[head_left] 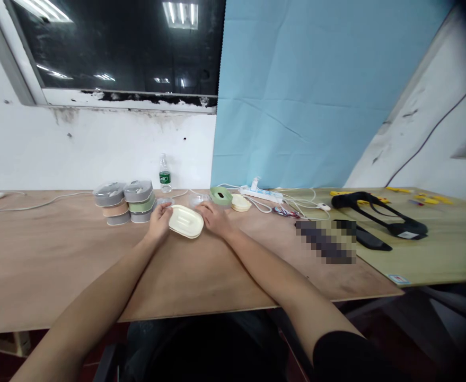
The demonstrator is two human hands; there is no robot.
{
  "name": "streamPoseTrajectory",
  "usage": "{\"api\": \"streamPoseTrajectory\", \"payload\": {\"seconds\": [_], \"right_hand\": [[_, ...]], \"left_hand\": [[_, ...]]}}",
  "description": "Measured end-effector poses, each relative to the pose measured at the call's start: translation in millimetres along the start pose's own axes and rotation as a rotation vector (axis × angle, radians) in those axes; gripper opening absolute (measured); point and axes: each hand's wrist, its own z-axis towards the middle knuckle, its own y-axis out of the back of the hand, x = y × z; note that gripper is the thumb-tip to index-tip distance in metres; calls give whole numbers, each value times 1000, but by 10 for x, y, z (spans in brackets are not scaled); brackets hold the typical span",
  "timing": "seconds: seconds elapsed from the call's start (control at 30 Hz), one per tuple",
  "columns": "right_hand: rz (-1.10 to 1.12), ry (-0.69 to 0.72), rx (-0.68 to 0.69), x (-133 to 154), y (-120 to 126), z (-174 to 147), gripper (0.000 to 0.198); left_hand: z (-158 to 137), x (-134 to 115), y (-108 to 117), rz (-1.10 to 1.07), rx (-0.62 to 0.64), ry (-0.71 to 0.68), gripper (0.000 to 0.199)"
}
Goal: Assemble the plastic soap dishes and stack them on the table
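Over the middle of the table I see a shallow cream plastic piece [185, 221], a rounded rectangle with a recessed centre, tilted toward me. My left hand [160, 220] is closed on its left edge, thumb on the near face. At its upper right edge is my right hand [214, 218], fingers bent and pressed to the rim; its fingertips are partly hidden. Just behind the hands lie clear plastic pieces [197, 200]. A green oval container part [221, 196] with a dark slot stands beyond my right hand, beside several stacked cream pieces [240, 202].
Two stacks of grey, peach and green lidded boxes [110, 194] stand to the left. Behind them is a water bottle [165, 175]. A white power strip [261, 194] with cables lies at the back. A black strap-like frame [379, 212] rests on the right table.
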Motion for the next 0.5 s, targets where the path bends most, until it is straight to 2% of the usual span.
{"api": "streamPoseTrajectory", "payload": {"seconds": [0.13,0.27,0.33,0.4,0.5], "right_hand": [[30,115,60,-1,17,-34,37],[79,206,84,3,7,-56,25],[92,191,37,-30,8,-51,19],[75,38,-88,-114,51,-53,16],[-15,-433,-385,-340,216,-116,18]], "left_hand": [[35,-32,27,-71,-99,52,42],[15,-84,17,-121,-67,84,43],[-15,-137,6,-142,-24,129,45],[-46,-182,-5,-149,29,157,49],[-76,-185,-13,-64,80,102,49]]}}
